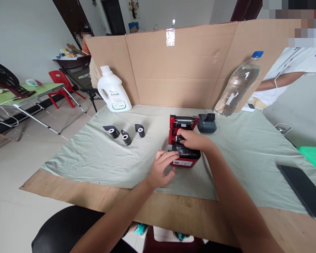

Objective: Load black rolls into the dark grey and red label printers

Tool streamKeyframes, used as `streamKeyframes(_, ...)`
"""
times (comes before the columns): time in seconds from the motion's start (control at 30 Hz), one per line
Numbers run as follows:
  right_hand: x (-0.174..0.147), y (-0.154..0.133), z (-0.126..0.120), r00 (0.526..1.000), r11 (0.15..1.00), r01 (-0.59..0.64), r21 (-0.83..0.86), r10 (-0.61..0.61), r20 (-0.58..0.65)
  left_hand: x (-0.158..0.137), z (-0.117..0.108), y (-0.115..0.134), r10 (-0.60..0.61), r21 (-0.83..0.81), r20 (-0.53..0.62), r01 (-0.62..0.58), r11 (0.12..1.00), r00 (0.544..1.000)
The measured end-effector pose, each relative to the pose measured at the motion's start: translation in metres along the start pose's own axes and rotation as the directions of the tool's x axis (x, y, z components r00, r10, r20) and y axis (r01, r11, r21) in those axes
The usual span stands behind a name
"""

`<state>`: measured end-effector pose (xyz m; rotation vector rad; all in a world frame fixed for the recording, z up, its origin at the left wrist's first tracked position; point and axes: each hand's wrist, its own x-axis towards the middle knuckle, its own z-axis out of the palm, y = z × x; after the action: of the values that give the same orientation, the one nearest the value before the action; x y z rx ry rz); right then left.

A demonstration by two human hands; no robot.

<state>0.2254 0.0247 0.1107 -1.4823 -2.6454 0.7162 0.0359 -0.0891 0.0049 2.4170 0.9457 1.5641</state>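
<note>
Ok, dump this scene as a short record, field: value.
printer: red, lid raised
right hand: at the dark roll inside
left hand: open, at the printer's front edge
left side: three black rolls on cloth
back: white jug, clear bottle, cardboard
right side: phone

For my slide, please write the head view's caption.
Left hand and right hand at an open red printer, three black rolls nearby.

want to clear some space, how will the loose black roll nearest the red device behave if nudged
The black roll seems to stand on end, so a nudge would probably slide or tip it. Its round side may let it roll once down. Its loose tail looks thin and curled, so likely floppy.
</note>
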Motion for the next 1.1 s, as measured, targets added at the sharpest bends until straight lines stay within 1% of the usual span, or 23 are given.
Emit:
streamKeyframes(0.1,-0.013,0.001,-0.010,0.995,0.988,0.091,0.125,-0.084,-0.058,0.001,-0.001,0.001,0.013,-0.017,-0.011,-0.013,1.000,1.000)
streamKeyframes(0.2,-0.028,-0.005,-0.023,0.976,0.964,0.190,0.186,-0.166,-0.137,0.003,-0.003,0.003,0.015,-0.042,-0.041,-0.017,0.999,0.999)
streamKeyframes(0.33,-0.045,-0.017,-0.034,0.937,0.942,0.275,0.194,-0.218,-0.272,0.004,-0.004,0.003,-0.029,-0.064,-0.086,0.024,0.998,0.996)
streamKeyframes(0.47,-0.050,-0.025,-0.037,0.911,0.906,0.336,0.258,-0.244,-0.332,0.000,-0.002,0.002,-0.074,-0.114,-0.086,0.064,0.991,0.994)
streamKeyframes(0.53,-0.050,-0.025,-0.037,0.900,0.891,0.356,0.283,-0.244,-0.362,-0.003,-0.002,0.002,-0.113,-0.137,-0.076,0.101,0.985,0.991)
streamKeyframes(0.6,-0.050,-0.024,-0.037,0.886,0.883,0.371,0.287,-0.244,-0.394,-0.001,-0.003,0.002,-0.179,-0.170,-0.099,0.161,0.972,0.979)
streamKeyframes(0.67,-0.050,-0.023,-0.038,0.872,0.875,0.391,0.287,-0.252,-0.419,0.007,-0.006,0.000,-0.268,-0.210,-0.154,0.233,0.949,0.951)
streamKeyframes(0.73,-0.051,-0.023,-0.040,0.859,0.855,0.418,0.308,-0.261,-0.440,0.025,-0.012,-0.004,-0.354,-0.250,-0.199,0.302,0.920,0.914)
streamKeyframes(0.8,-0.050,-0.023,-0.039,0.855,0.825,0.441,0.352,-0.267,-0.445,0.052,-0.019,-0.010,-0.434,-0.305,-0.156,0.374,0.876,0.887)
streamKeyframes(0.83,-0.048,-0.024,-0.039,0.855,0.812,0.449,0.373,-0.269,-0.443,0.068,-0.022,-0.013,-0.456,-0.350,-0.082,0.403,0.846,0.886)
streamKeyframes(0.87,-0.047,-0.024,-0.037,0.856,0.803,0.453,0.388,-0.270,-0.441,0.083,-0.026,-0.016,-0.461,-0.374,0.020,0.434,0.819,0.887)
streamKeyframes(0.9,-0.045,-0.024,-0.036,0.857,0.800,0.452,0.395,-0.266,-0.442,0.099,-0.029,-0.019,-0.458,-0.373,0.116,0.466,0.803,0.882)
streamKeyframes(0.97,-0.040,-0.024,-0.033,0.858,0.810,0.430,0.398,-0.230,-0.459,0.126,-0.035,-0.023,-0.448,-0.337,0.293,0.530,0.778,0.844)
streamKeyframes(1.0,-0.038,-0.023,-0.031,0.860,0.819,0.412,0.400,-0.203,-0.469,0.136,-0.037,-0.025,-0.437,-0.322,0.356,0.548,0.772,0.826)
streamKeyframes(1.07,-0.034,-0.022,-0.029,0.865,0.818,0.375,0.436,-0.140,-0.481,0.149,-0.040,-0.030,-0.402,-0.328,0.432,0.556,0.763,0.807)
streamKeyframes(1.1,-0.032,-0.020,-0.028,0.868,0.804,0.364,0.470,-0.110,-0.484,0.152,-0.041,-0.033,-0.383,-0.351,0.441,0.549,0.759,0.811)
